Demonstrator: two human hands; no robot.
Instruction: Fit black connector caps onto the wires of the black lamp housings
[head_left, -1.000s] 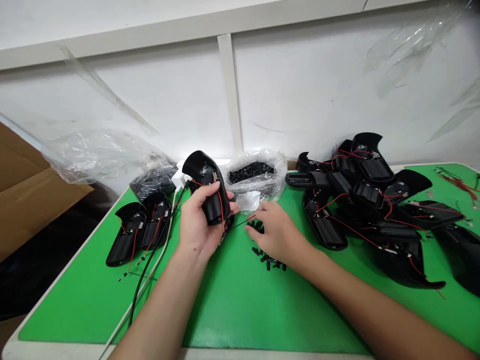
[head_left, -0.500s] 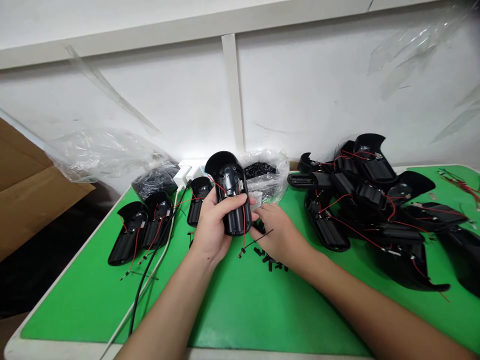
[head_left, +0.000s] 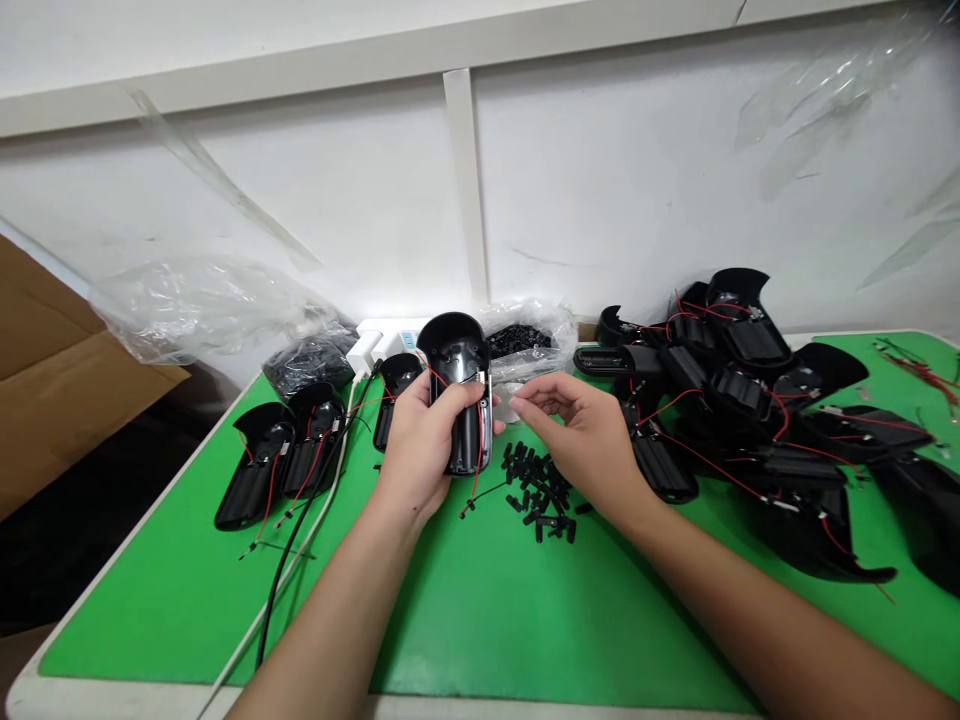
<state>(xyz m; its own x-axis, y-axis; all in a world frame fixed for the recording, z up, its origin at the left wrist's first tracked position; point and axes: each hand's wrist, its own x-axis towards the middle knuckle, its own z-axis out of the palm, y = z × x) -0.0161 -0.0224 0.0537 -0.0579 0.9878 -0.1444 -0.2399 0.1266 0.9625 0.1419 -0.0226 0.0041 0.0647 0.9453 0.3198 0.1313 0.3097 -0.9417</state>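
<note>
Head view is showing the left hand (head_left: 420,440) grasping a black shell (head_left: 454,362), with the thumb pressing across its open face and the fingers wrapping behind. This shell is standing near the middle of the view, over the mat (head_left: 465,600), its flared end pointing away from the person. A red wire (head_left: 479,445) is running down its face and hanging past the lower end, near a thin black wire (head_left: 491,492).

Just to the right, the right hand (head_left: 581,430) is hovering apart from the shell, thumb and forefinger coming close together at the tips; whether they are pinching something small, I cannot tell.

Below the right hand, small black parts (head_left: 540,480) are lying in a loose pile. Behind both hands, a clear bag (head_left: 566,330) is holding black bits (head_left: 517,338).

Farther left, three more shells (head_left: 255,470) are resting, and a black cable (head_left: 281,580) and a white cable (head_left: 315,540) are running toward the near edge. On the right side, a heap of wired shells (head_left: 742,400) is covering much of the mat. At the far left, a carton (head_left: 67,350) is standing.
</note>
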